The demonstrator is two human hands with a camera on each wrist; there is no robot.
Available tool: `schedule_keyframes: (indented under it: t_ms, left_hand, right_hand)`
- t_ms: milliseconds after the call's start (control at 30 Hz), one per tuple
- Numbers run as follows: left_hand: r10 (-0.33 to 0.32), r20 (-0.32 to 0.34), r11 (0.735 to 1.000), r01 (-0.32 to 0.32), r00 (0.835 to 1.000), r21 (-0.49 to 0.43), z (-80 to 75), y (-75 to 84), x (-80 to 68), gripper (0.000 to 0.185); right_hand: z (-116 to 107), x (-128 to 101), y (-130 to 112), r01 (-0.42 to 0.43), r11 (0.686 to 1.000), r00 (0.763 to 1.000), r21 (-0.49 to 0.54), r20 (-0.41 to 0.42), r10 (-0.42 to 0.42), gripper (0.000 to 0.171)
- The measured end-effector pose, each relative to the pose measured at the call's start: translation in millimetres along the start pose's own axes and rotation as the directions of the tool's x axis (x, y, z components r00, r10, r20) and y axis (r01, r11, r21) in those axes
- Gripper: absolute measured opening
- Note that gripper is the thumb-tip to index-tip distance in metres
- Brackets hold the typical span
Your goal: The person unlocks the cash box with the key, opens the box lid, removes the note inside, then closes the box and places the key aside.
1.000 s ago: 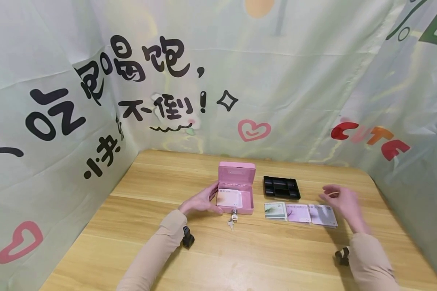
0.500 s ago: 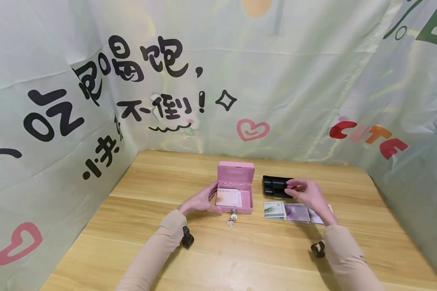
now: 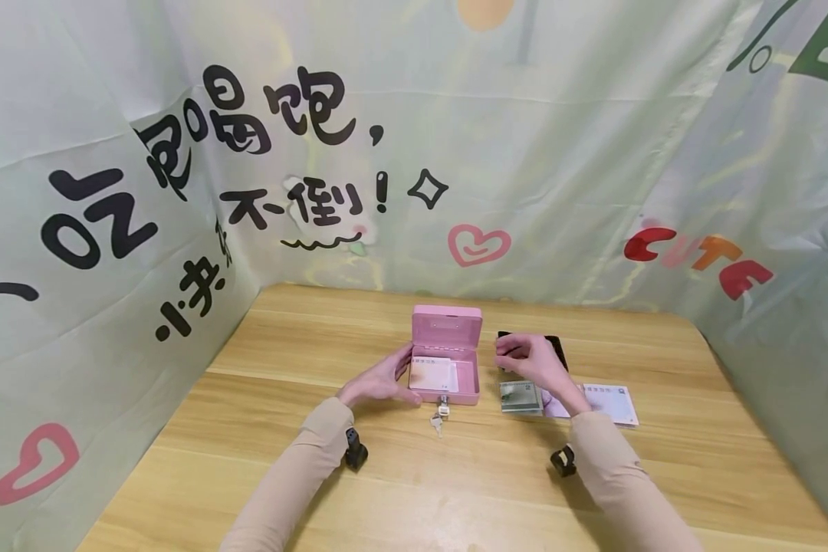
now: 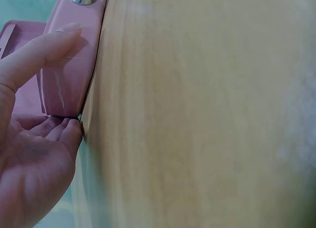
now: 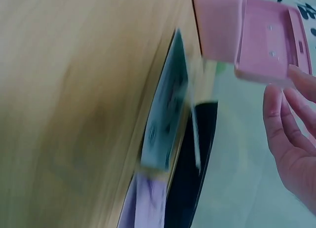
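A pink cash box (image 3: 465, 399) stands with its lid raised, several banknotes (image 3: 431, 373) lying inside at the left. My left hand (image 3: 381, 380) grips its front left corner. In the left wrist view, the thumb (image 4: 57, 44) lies on the box's front wall and the fingers bend round its side. Above the black tray (image 3: 557, 353) hangs my right hand (image 3: 534, 362), right of the box. Nothing shows between its loosely bent fingers in the right wrist view. Green banknotes (image 3: 520, 397), purple banknotes (image 3: 555, 406) and bluish banknotes (image 3: 610, 405) lie in a row below it.
Small keys (image 3: 437, 424) hang from the lock (image 3: 444, 406) at the box's front. A wooden table (image 3: 455, 491) carries everything. Printed fabric (image 3: 559, 169) encloses its back and sides.
My right hand has moved left from beside the bluish banknotes, passing over the black tray towards the cash box. My left hand has stayed on the box.
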State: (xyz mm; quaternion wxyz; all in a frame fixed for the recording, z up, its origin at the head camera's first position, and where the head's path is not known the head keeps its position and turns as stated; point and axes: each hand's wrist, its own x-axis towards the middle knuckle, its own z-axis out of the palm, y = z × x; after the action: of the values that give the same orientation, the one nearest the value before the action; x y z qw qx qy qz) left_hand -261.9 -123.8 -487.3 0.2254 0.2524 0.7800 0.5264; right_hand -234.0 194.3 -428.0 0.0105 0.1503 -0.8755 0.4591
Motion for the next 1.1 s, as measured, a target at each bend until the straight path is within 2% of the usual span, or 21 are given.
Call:
schedule_keyframes:
  t_ms: [200, 467, 600, 1100]
  left_hand:
    - [0.005, -0.003, 1.0, -0.005, 1.0, 0.006, 0.5, 2.8, -0.6, 0.119]
    - [-0.015, -0.022, 0.997, 0.016, 1.0, 0.077, 1.9, 2.1, -2.2, 0.119]
    - [0.01, -0.012, 0.998, -0.009, 1.0, 0.06, 1.5, 1.6, -1.7, 0.118]
    - [0.037, 0.009, 0.998, -0.038, 0.999, 0.05, -0.5, 3.0, -0.3, 0.118]
  right_hand:
    - [18.4, 10.2, -6.2, 0.022, 1.0, 0.999, -0.021, 0.028, -0.021, 0.029]
    - [40.7, 19.8, -13.0, 0.054, 0.999, 0.996, 0.006, 0.07, -0.054, 0.028]
    - [47.8, 23.5, -18.5, 0.07, 0.997, 0.994, 0.016, 0.086, -0.071, 0.029]
    - [65.8, 35.1, -20.4, 0.027, 0.998, 0.985, 0.06, 0.169, -0.037, 0.031]
